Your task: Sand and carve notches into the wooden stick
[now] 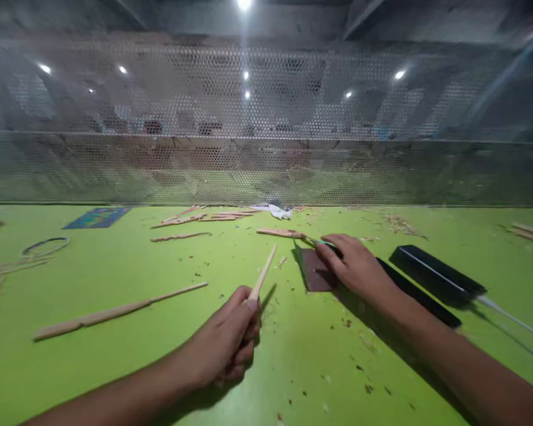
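My left hand [233, 340] is closed around a pale whittled wooden stick [263, 275], its narrow end slanting up and away. On the right, my right hand [355, 263] reaches low over the table with bent fingers. They close on a thin dark tool, partly hidden, whose kind I cannot make out. Under and beside those fingers lies a brown sheet with a green folded edge [315, 269], which looks like sandpaper. A short wooden piece [281, 232] lies just beyond the fingertips. Left of my left hand rests a long carved stick [111, 313].
A perforated screen [266, 171] stands along the back of the green table [160, 378]. Several carved sticks [222, 216] and white tissue [279, 212] lie before it. A black box with a cable [435, 273] sits right; a ring [47, 246] and patterned card [96, 218] lie left. Shavings are scattered about.
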`<action>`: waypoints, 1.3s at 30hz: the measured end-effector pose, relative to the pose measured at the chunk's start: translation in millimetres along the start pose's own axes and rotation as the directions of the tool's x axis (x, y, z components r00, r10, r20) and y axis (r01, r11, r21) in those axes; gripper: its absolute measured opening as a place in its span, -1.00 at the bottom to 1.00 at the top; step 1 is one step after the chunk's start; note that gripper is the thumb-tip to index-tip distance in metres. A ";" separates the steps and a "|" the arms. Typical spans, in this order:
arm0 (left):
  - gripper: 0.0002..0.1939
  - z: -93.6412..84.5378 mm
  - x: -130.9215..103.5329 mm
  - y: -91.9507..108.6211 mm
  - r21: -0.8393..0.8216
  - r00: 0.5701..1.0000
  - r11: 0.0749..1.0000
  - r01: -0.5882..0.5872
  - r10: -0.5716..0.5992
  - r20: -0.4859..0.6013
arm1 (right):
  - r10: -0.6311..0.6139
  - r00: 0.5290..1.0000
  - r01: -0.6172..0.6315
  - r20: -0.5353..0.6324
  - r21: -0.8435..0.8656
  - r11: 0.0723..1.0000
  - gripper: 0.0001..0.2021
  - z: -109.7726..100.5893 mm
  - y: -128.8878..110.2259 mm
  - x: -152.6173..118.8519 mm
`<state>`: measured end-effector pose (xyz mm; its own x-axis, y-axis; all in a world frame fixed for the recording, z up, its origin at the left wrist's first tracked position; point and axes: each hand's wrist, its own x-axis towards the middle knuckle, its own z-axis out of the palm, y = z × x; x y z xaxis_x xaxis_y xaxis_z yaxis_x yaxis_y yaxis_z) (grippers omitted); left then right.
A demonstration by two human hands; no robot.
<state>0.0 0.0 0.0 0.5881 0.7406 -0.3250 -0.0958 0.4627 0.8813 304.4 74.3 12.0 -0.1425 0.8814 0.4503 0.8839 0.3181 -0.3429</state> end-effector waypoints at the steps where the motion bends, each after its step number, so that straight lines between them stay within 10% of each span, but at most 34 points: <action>1: -0.61 1.4 -0.5 -0.1 -0.007 1.000 1.000 -0.008 0.007 -0.005 | -0.028 0.999 0.028 0.027 0.007 1.000 -0.56 1.9 -6.9 -1.9; 10: -0.61 4.4 -2.3 2.3 0.100 0.996 0.993 -0.068 0.073 -0.046 | -0.139 0.987 0.130 0.076 0.109 0.985 -0.76 23.3 -43.2 -15.2; 19: -0.67 -0.1 -1.2 5.1 0.032 0.993 0.995 -0.094 0.096 -0.073 | 0.280 0.935 -0.159 -0.220 0.448 0.880 -0.72 -15.2 -29.2 -11.3; 27: -0.68 0.6 -3.4 8.4 0.254 0.966 0.937 -0.241 0.256 -0.024 | 0.436 0.870 -0.349 0.231 0.913 0.212 -0.62 -7.8 -44.0 -9.3; 36: -0.54 50.6 -39.7 21.4 0.717 0.852 0.561 -0.414 0.516 0.088 | 0.176 0.702 -0.619 0.690 0.713 -0.328 -0.57 -14.9 -112.0 -54.9; 39: -0.46 68.7 -51.7 -1.6 0.651 0.819 0.560 -0.512 0.548 0.172 | 0.126 0.736 -0.550 0.666 0.695 -0.463 -0.42 -13.6 -130.0 -89.1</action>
<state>24.9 -72.5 39.0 0.5673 0.7759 0.2760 0.1682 -0.4373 0.8835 208.2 -50.3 27.7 -0.2898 0.9208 -0.2609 -0.6405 -0.3892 -0.6620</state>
